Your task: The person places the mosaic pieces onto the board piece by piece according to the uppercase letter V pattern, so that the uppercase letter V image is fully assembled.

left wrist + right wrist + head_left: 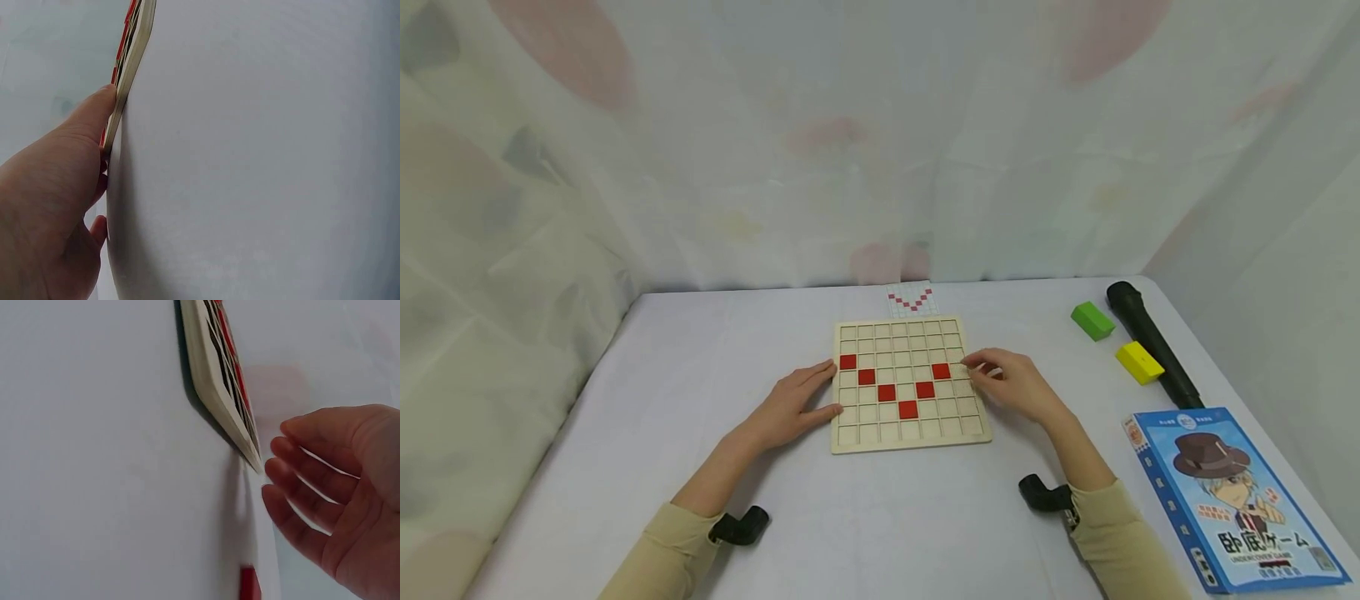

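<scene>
A pale wooden grid board (865, 437) lies flat on the table, red square tiles (907, 409) forming a V across it. My left hand (790, 408) rests against the board's left side, thumb and fingers spread along the edge; the left wrist view shows the thumb on the rim. Beside the right edge is my right hand (1009, 382), its fingers loosely bent. In the right wrist view this hand (350, 487) shows nothing between its fingers. Behind the board lies a small pattern card (912, 299) printed with a red V on a grid.
A green block (1092, 321) and a yellow block (1139, 362) lie at the right, beside a black microphone (1150, 337). Nearer stands a blue game box (1240, 500). A red piece (249, 584) shows at the right wrist view's bottom. Curtains (880, 167) enclose the table.
</scene>
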A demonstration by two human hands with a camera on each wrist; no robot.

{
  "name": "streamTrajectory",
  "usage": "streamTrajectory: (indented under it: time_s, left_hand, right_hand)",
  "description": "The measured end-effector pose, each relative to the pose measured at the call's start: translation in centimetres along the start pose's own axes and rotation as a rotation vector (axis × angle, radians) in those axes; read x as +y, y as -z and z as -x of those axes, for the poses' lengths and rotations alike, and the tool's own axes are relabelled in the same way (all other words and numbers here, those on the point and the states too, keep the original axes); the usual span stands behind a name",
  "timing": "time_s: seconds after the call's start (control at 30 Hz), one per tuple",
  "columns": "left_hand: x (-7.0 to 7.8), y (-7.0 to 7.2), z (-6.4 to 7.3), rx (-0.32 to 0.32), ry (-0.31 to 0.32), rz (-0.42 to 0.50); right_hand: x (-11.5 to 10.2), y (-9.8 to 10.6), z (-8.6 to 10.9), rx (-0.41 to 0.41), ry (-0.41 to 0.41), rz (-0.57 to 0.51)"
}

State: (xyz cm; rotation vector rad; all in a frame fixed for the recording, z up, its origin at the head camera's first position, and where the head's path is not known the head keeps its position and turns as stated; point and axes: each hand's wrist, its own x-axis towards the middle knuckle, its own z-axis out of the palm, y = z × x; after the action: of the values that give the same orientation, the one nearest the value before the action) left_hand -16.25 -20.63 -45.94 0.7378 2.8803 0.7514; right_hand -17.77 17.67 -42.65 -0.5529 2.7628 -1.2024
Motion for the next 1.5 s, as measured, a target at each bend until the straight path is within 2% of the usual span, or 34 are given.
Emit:
streamTrajectory:
  time_s: [0.13,0.33,0.53,0.63,0.9,1.13,1.33,1.5]
  left_hand:
    - [-0.1,0.1,0.1,0.002,0.003,-0.001]
    - [-0.1,0.2,0.1,0.002,0.009,0.001]
    - [0.0,0.4,0.1,0.028,-0.023,0.006]
    - [0.0,0.4,0.1,0.031,-0.028,0.009]
    - [0.1,0.3,0.1,0.016,-0.011,0.010]
    - [0.3,0.2,0.0,0.032,-0.032,0.002]
    - [0.3,0.2,0.0,0.027,-0.028,0.007]
    - [0.1,0.0,0.0,0.023,-0.021,0.001]
  right_hand:
    - [0.7,1.8,1.3,-0.029,-0.072,0.045]
    - [1.1,4.4,2.9,-0.138,-0.171,0.129]
    - [1.1,5.0,3.7,-0.203,-0.241,0.179]
    - [1.4,4.5,3.4,-0.187,-0.240,0.175]
    - [2.3,2.9,2.3,-0.032,-0.142,0.103]
    - [2.6,2.6,2.1,0.007,-0.155,0.126]
    - [2.9,2.5,2.1,0.065,-0.136,0.123]
    - [2.9,2.3,2.0,0.073,-0.150,0.138]
